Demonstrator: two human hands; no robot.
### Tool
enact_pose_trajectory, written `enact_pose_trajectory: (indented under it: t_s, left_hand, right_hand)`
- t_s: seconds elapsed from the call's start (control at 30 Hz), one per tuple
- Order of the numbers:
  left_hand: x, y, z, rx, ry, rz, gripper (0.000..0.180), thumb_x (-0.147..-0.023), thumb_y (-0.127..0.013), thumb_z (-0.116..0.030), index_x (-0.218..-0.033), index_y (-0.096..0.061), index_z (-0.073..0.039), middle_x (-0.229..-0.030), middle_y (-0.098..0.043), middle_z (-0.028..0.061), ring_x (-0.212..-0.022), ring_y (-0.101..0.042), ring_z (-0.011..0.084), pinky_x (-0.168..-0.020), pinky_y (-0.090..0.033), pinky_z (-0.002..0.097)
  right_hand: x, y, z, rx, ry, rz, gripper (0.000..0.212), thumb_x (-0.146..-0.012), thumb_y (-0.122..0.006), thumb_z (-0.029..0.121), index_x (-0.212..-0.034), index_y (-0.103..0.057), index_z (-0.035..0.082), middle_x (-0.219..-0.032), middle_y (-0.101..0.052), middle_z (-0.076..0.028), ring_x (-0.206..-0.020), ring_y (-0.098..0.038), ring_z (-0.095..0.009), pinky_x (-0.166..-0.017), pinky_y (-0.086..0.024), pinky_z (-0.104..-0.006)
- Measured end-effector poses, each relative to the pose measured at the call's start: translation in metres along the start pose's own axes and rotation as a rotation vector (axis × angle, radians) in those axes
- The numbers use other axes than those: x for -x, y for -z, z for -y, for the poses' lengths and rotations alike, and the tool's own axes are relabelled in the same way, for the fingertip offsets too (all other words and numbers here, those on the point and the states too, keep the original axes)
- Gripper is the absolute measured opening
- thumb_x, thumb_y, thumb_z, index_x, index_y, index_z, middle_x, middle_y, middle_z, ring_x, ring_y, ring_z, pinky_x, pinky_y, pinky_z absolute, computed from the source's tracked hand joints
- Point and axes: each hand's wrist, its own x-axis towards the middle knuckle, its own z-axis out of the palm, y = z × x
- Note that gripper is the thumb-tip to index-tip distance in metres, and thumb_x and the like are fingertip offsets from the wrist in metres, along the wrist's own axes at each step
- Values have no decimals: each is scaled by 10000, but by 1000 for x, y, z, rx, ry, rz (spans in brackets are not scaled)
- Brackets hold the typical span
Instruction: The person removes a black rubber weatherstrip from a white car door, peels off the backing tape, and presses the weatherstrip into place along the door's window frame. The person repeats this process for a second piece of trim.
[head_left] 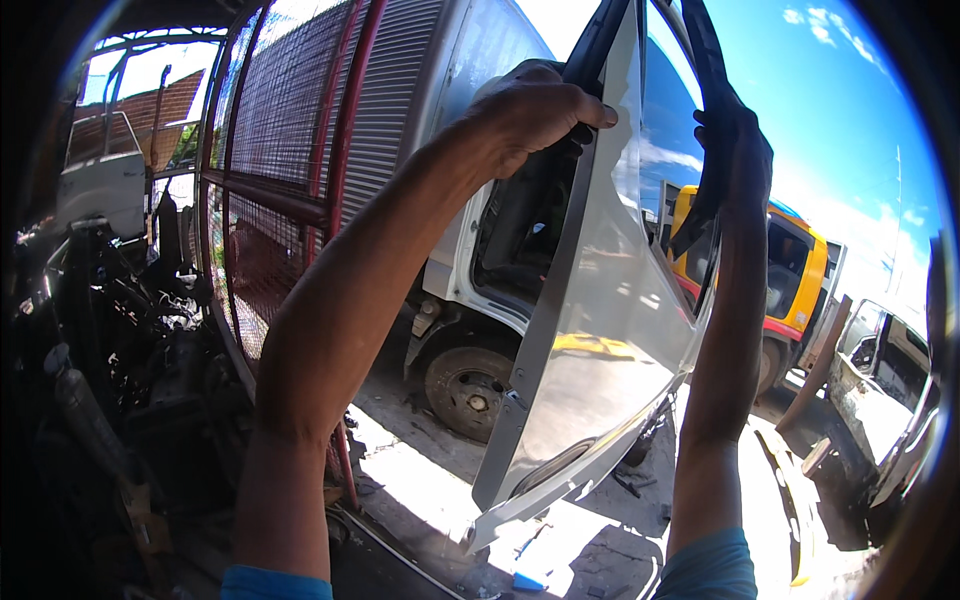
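Note:
Both my arms are raised in front of a white truck door (600, 400), which stands open on edge with its window pane above. My left hand (530, 112) is closed at the window frame's left edge, thumb across the front, around a dark length of black rubber strip (598, 45); most of its fingers are hidden behind. At the frame's other side my right hand (745, 150) is wrapped round another black rubber length (708, 60), whose lower end dangles in front of the glass. Whether the two lengths join above is out of view.
Behind the door stands a white box truck with a front wheel (470, 390). A red mesh gate (280, 200) is at the left, beside dark piled parts. A yellow truck (790, 265) and a stripped cab (885, 380) stand at the right. A blue object (530, 578) lies below.

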Motion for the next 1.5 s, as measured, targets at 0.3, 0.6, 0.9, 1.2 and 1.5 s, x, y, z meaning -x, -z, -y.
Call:
enact_pose_trajectory:
  t_s: [0.3,0.6,0.9,1.2,1.5]
  left_hand:
    - [6,-3,-3,69,-42,-36,262,-854,-773,-238,-793,-743,15,-856,-681,170,-914,-627,248,-948,-371,419]
    - [7,-3,-2,82,-60,-43,279,-840,-776,-234,-892,-765,41,-901,-719,194,-982,-658,266,-986,-387,448]
    - [8,0,-4,-31,-25,-39,489,-797,-782,-343,-1099,-747,40,-1352,-558,355,-1381,-398,467,-1153,-205,587]
    - [7,5,-3,-19,-20,39,574,-779,-783,-406,-1168,-741,13,-1516,-410,400,-1517,-196,535,-1185,-84,680]
    - [15,-3,-6,36,-48,-44,402,-824,-767,-289,-1065,-762,33,-1339,-616,307,-1405,-431,431,-1173,-214,578]
  right_hand:
    - [8,-1,6,-16,-45,25,538,-983,-648,418,-1322,-654,-1,-994,-774,-152,-791,-715,-176,-718,-555,-266]
    - [7,-2,3,-40,-41,51,507,-984,-649,382,-1291,-669,-21,-998,-767,-160,-813,-718,-190,-724,-554,-282]
    - [17,-5,4,-84,-31,91,516,-982,-661,344,-1310,-644,-54,-972,-751,-172,-800,-702,-188,-707,-549,-293]
    - [17,-12,5,-31,-28,107,496,-969,-682,350,-1290,-674,-28,-927,-751,-163,-761,-687,-166,-708,-529,-282]
    - [17,-15,5,88,-19,145,506,-995,-649,374,-1312,-657,-20,-976,-750,-156,-779,-676,-173,-717,-524,-280]
